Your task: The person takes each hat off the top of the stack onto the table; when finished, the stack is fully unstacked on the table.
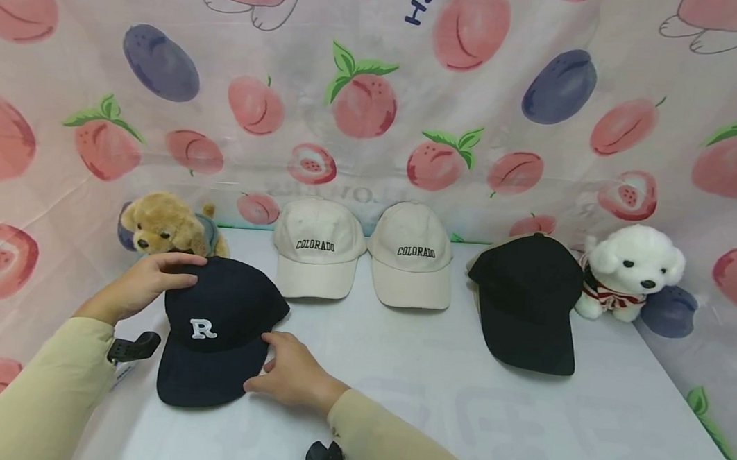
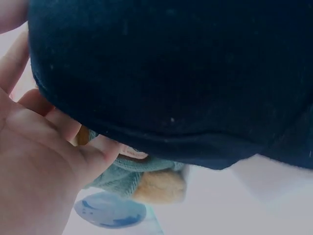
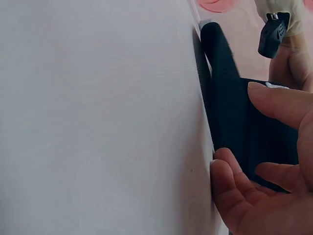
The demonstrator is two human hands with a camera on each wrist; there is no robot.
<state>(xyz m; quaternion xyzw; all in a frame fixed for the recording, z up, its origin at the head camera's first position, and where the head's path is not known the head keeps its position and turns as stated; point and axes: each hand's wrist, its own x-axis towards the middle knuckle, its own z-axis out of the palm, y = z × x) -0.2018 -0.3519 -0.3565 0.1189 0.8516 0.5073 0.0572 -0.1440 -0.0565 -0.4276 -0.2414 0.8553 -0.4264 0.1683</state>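
A navy baseball cap (image 1: 227, 306) with a white letter R sits at the left of the white table, its brim toward me. My left hand (image 1: 153, 281) holds its crown at the upper left; in the left wrist view the fingers (image 2: 66, 122) lie along the cap's edge, partly hidden by it. My right hand (image 1: 295, 372) grips the cap's right side where brim meets crown. In the right wrist view, the thumb lies on the cap (image 3: 230, 103) and bent fingers (image 3: 230, 181) are at its lower edge.
Two beige COLORADO caps (image 1: 317, 248) stand side by side at the table's back. A black cap (image 1: 530, 301) lies at the right over something beige. Beside it sits a white plush dog (image 1: 635, 265). A brown plush dog (image 1: 165, 223) sits behind the navy cap.
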